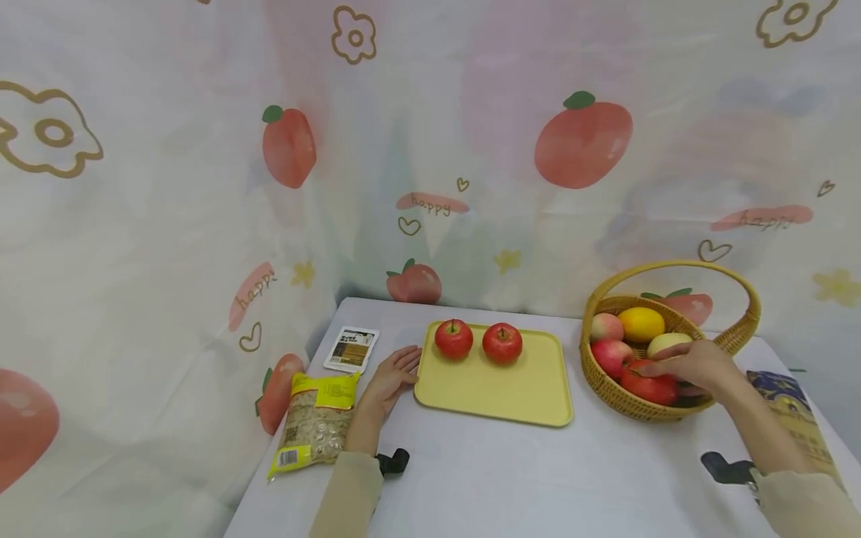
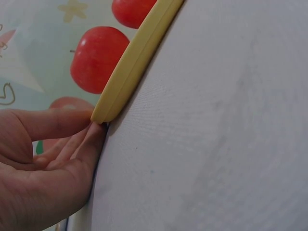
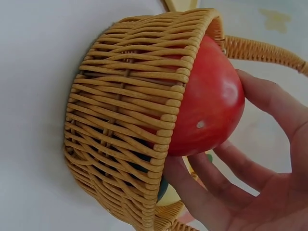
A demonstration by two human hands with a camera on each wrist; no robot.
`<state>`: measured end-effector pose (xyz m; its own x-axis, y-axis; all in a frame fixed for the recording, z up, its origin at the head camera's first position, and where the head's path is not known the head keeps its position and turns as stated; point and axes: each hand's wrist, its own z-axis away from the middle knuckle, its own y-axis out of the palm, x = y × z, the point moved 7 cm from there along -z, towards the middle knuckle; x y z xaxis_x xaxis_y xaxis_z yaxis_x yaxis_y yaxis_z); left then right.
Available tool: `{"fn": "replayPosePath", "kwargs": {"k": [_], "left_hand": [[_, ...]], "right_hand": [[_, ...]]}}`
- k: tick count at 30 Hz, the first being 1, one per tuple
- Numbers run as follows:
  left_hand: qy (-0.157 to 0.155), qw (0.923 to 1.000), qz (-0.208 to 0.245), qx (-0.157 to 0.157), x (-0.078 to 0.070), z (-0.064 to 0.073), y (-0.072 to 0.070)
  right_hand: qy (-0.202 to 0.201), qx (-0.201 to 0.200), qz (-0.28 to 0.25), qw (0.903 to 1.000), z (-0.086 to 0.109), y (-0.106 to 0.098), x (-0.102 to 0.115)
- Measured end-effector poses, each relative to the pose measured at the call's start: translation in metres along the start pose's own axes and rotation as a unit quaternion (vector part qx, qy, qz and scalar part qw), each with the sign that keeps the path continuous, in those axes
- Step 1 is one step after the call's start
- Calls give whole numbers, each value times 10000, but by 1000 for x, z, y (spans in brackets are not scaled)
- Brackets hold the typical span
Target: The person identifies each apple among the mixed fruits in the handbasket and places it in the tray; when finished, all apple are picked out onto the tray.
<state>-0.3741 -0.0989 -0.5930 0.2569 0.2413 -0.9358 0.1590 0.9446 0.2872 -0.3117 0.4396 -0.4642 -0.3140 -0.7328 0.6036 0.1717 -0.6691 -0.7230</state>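
In the basket, my right hand (image 1: 696, 368) curls its fingers and thumb round a large red tomato (image 3: 209, 101). The tomato bulges over the rim of the wicker basket (image 1: 615, 396), still partly inside it. Beside it lie a pinkish-red apple (image 1: 610, 357), a peach (image 1: 607, 327), a yellow lemon (image 1: 642, 324) and a pale yellow fruit (image 1: 668, 344). My left hand (image 1: 390, 379) is at the left edge of a yellow tray (image 1: 498, 392), its thumb and fingertips pinching the rim (image 2: 103, 113). Two red apples, one left (image 1: 454, 339) and one right (image 1: 502, 343), sit on the tray's far half.
Left of my left arm lies a yellow-and-clear food bag (image 1: 316, 422), with a small white-and-dark packet (image 1: 352, 349) behind it. A blue-and-gold bag (image 1: 794, 418) lies right of the basket. The basket's tall handle (image 1: 679, 264) arches above the fruit. A printed curtain (image 1: 471, 149) backs the table.
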Motion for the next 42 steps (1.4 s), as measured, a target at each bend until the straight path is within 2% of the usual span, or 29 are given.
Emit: {"fn": "replayPosePath", "kwargs": {"k": [8, 11, 15, 20, 23, 32, 36, 42], "left_hand": [[21, 10000, 3, 23, 3, -6, 3], [35, 10000, -51, -2, 2, -6, 4], [35, 10000, -43, -20, 2, -7, 4], [34, 10000, -27, -48, 2, -6, 1], [71, 9999, -84, -20, 1, -5, 0], [46, 10000, -19, 37, 3, -4, 0], [67, 9999, -8, 74, 2, -4, 1], [55, 10000, -22, 28, 2, -3, 0]], "right_hand": [[117, 171, -527, 9984, 4, -1, -5], [124, 111, -729, 9972, 6, -1, -6], [129, -170, -784, 9967, 9, 0, -7], [34, -577, -571, 9967, 10, 2, -6], [92, -647, -563, 9963, 10, 3, -8], [200, -477, -1197, 9915, 10, 4, -15], [241, -513, -1441, 9879, 12, 1, -13], [95, -552, -1879, 9806, 18, -2, -4]]}}
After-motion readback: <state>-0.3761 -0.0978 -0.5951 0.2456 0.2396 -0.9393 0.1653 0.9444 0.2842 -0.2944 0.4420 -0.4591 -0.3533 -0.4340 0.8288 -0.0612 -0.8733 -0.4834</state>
